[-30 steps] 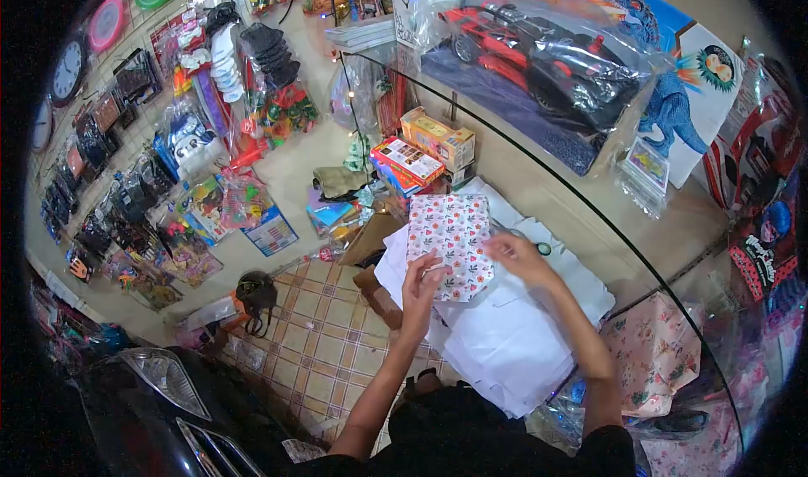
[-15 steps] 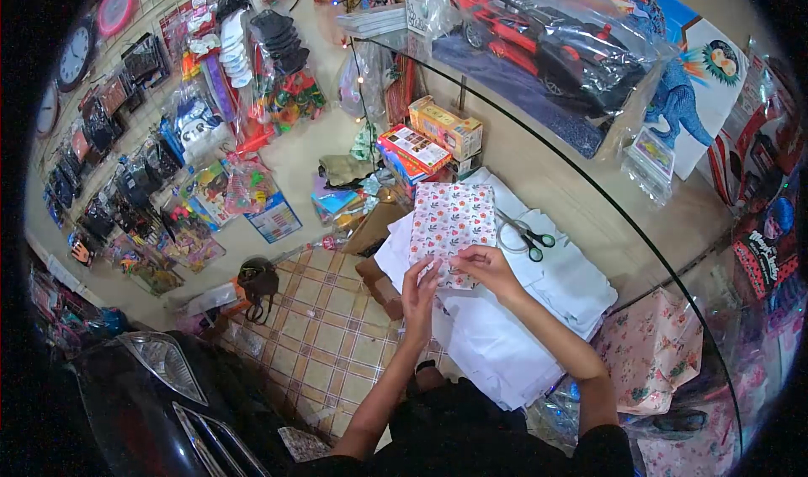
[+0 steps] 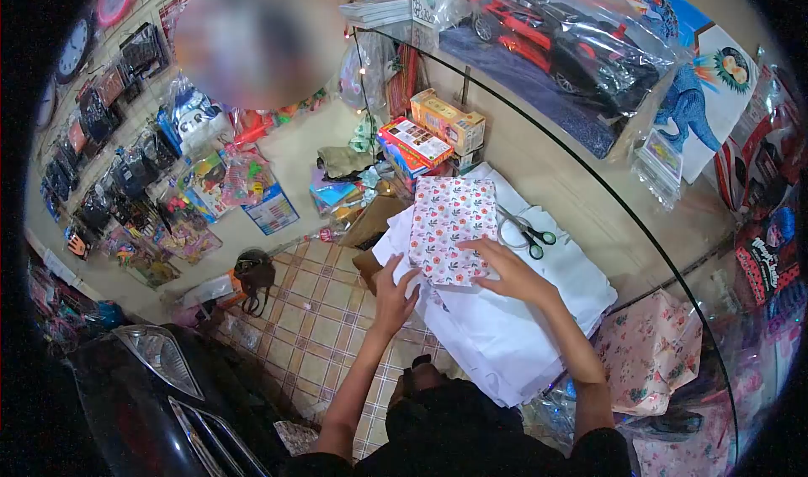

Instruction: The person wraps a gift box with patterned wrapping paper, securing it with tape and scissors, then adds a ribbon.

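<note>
A flat, box-shaped parcel in white paper with small red, pink and dark flowers (image 3: 453,216) lies on a stack of white sheets (image 3: 539,334). My left hand (image 3: 394,298) is just off the parcel's lower left corner, thumb and fingers apart, holding nothing. Across the lower right part of the parcel, my right hand (image 3: 512,273) has its fingers spread, with the fingertips on the patterned paper and the thumb by the bottom edge. Scissors with black and green handles (image 3: 535,241) rest on the white sheets right of the parcel, beside a clear roll of tape (image 3: 510,231).
Small boxes (image 3: 416,147) stand behind the sheets. A glass shelf edge (image 3: 581,167) curves along the right, with a bagged red and black toy car (image 3: 560,43) above. Pink floral paper (image 3: 648,355) lies lower right. A black glossy vehicle (image 3: 143,401) stands lower left.
Both hands were together at the parcel's lower edge; they have moved apart, left hand leftward, right hand rightward and opening out. A blurred patch now covers part of the upper left.
</note>
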Motion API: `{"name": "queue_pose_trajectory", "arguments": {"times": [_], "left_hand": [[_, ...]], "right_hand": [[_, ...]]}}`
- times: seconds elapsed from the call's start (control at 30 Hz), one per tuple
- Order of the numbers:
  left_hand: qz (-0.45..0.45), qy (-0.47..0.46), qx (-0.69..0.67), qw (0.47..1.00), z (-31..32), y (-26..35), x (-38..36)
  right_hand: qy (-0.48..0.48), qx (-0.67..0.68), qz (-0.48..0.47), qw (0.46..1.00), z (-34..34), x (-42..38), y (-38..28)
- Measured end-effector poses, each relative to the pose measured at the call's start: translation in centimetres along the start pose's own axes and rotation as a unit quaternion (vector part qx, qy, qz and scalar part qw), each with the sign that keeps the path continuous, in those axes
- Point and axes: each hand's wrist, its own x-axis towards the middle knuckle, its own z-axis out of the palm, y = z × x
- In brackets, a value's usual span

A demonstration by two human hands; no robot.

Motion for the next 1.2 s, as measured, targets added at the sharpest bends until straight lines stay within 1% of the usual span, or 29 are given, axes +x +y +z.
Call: {"name": "queue_pose_trajectory", "arguments": {"times": [0.07, 0.1, 0.2, 0.3, 0.4, 0.5, 0.6, 0.7, 0.8, 0.9, 0.93, 1.03, 1.07, 1.17, 1.2], "left_hand": [[0.047, -0.011, 0.032, 0.998, 0.9, -1.0, 0.0], [0.071, -0.016, 0.048, 0.996, 1.2, -1.3, 0.1], [0.103, 0.011, 0.06, 0.993, 1.8, -2.0, 0.4], [0.113, 0.034, 0.009, 0.993, 2.8, -3.4, 0.3], [0.175, 0.041, 0.03, 0.983, 2.9, -4.1, 0.9], [0.175, -0.006, 0.06, 0.983, 1.7, -3.5, 1.8], [0.183, -0.036, 0.029, 0.982, 1.1, -4.0, 2.1], [0.186, -0.055, 0.009, 0.981, 0.6, -4.1, 2.4], [0.2, -0.092, 0.001, 0.975, -0.5, -3.6, 3.3], [0.196, -0.113, -0.004, 0.974, -1.1, -2.7, 4.5], [0.195, -0.096, -0.02, 0.976, -0.8, -2.7, 4.7], [0.185, -0.053, -0.059, 0.98, 0.1, -2.2, 6.1], [0.174, -0.043, -0.064, 0.982, 0.3, -1.8, 6.7], [0.135, -0.014, -0.093, 0.986, -0.4, 0.0, 8.6], [0.12, -0.004, -0.104, 0.987, -0.8, 0.4, 9.2]], "right_hand": [[-0.04, -0.033, -0.035, 0.998, 0.7, -0.5, 0.5], [-0.042, -0.045, -0.023, 0.998, 0.9, -0.5, 0.6], [-0.045, -0.088, 0.014, 0.995, 2.1, -0.5, 0.6], [-0.031, -0.166, -0.003, 0.986, 2.7, -0.8, 1.4], [-0.025, -0.205, 0.015, 0.978, 3.5, -0.9, 3.1], [-0.017, -0.141, 0.008, 0.99, 3.3, -0.6, 5.0], [0.012, -0.094, 0.017, 0.995, 2.7, -0.9, 5.6], [0.042, -0.073, -0.013, 0.996, 2.8, -1.5, 6.1], [0.056, -0.005, 0.007, 0.998, 2.7, -1.4, 6.4], [0.087, 0.012, 0.002, 0.996, 2.6, -1.2, 6.7], [0.086, 0.012, 0.022, 0.996, 2.2, -1.2, 6.5], [0.116, -0.031, -0.013, 0.993, 0.7, -0.5, 5.4], [0.114, -0.021, 0.023, 0.993, 0.1, -0.6, 4.6], [0.194, -0.018, -0.037, 0.98, -1.0, -0.2, 3.7], [0.201, 0.005, -0.049, 0.978, -1.3, -0.1, 3.2]]}}
